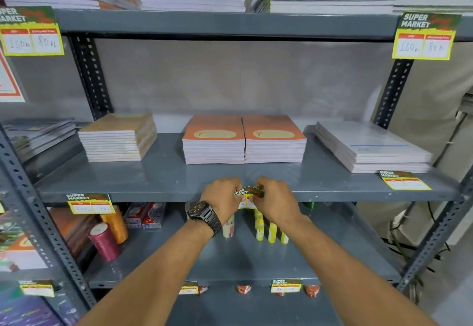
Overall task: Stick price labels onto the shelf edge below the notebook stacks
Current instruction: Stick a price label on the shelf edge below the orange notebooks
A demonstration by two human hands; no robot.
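A green, yellow and white price label (247,196) is pinched from both sides at the front edge of the middle grey shelf (163,194). My left hand (222,197), with a dark watch on the wrist, grips its left end. My right hand (275,199) grips its right end. The label bends over the shelf edge, just below two orange notebook stacks (243,144). A tan notebook stack (117,137) lies to the left and a white stack (371,148) to the right. One stuck label (89,203) hangs at the left of this edge, another label (404,180) lies at the right.
The top shelf holds tall white stacks, with large labels (425,36) at both ends of its edge. The lower shelf carries thread spools (105,241), small boxes and yellow bottles (268,231). Perforated steel uprights (394,93) frame the rack. Cables hang at the right.
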